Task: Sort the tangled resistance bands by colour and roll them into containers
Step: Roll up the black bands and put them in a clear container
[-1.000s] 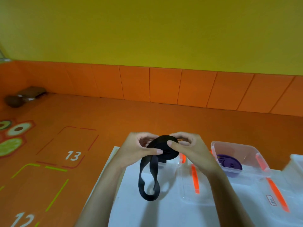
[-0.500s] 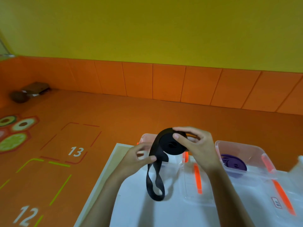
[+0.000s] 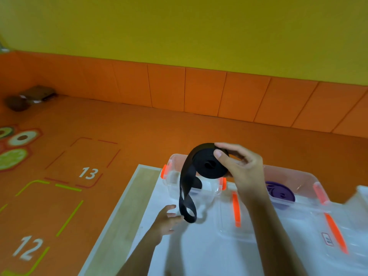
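A black resistance band (image 3: 207, 165) is partly rolled into a coil, and my right hand (image 3: 242, 168) grips that coil above a clear container with orange latches (image 3: 172, 177). The band's loose loop hangs down from the coil to the white table. My left hand (image 3: 167, 220) is low on the table, fingers relaxed, with its fingertips at the bottom of the hanging loop. A rolled purple band (image 3: 279, 193) lies in a second clear container (image 3: 310, 177) to the right.
Two clear lids with orange strips (image 3: 236, 209) lie flat on the white table (image 3: 209, 253). The table's wooden left edge (image 3: 123, 212) borders an orange floor with numbered markings. A further white container edge (image 3: 361, 193) shows at far right.
My left hand has let go of the band near the coil and dropped to the table beside the loop's end. My right hand has lifted the coil over the left container.
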`<action>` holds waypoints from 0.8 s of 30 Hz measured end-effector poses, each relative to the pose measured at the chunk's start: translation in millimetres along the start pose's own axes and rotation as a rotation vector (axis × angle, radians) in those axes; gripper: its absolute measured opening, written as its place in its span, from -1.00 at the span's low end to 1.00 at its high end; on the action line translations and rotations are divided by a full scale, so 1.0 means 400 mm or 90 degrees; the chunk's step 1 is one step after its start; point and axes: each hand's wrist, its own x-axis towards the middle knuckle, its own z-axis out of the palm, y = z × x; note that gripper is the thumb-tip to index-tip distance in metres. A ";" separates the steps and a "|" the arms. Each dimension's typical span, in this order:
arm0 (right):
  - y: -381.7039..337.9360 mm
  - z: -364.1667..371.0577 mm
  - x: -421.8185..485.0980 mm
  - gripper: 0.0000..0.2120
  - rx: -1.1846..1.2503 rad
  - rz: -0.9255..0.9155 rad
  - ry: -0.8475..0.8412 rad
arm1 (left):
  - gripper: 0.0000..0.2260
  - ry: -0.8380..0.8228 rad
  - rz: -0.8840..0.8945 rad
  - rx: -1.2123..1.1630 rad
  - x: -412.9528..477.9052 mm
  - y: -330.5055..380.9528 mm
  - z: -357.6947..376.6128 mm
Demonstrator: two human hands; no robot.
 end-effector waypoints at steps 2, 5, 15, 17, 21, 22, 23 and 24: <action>0.007 -0.003 0.000 -0.81 -0.007 0.003 0.010 | -0.54 0.031 -0.037 -0.126 0.008 -0.032 0.018; 0.017 -0.008 -0.003 -0.82 -0.022 0.005 0.010 | -0.68 0.044 -0.058 -0.281 0.013 -0.070 0.033; 0.061 -0.041 0.004 -0.82 -0.002 0.048 0.091 | -0.81 0.050 -0.082 -0.611 0.005 -0.144 -0.024; 0.070 -0.052 0.006 -0.82 -0.010 0.052 0.092 | -0.79 0.023 -0.086 -0.625 0.000 -0.142 -0.028; 0.082 -0.055 0.002 -0.81 -0.014 0.037 0.076 | -0.76 0.030 -0.064 -0.656 0.006 -0.121 -0.017; 0.085 -0.055 0.002 -0.81 -0.015 0.031 0.073 | -0.76 0.038 -0.056 -0.662 0.009 -0.116 -0.017; 0.087 -0.056 0.003 -0.81 -0.019 0.025 0.070 | -0.76 0.041 -0.053 -0.672 0.012 -0.112 -0.019; 0.091 -0.059 0.003 -0.81 -0.026 0.020 0.069 | -0.77 0.040 -0.055 -0.683 0.012 -0.112 -0.023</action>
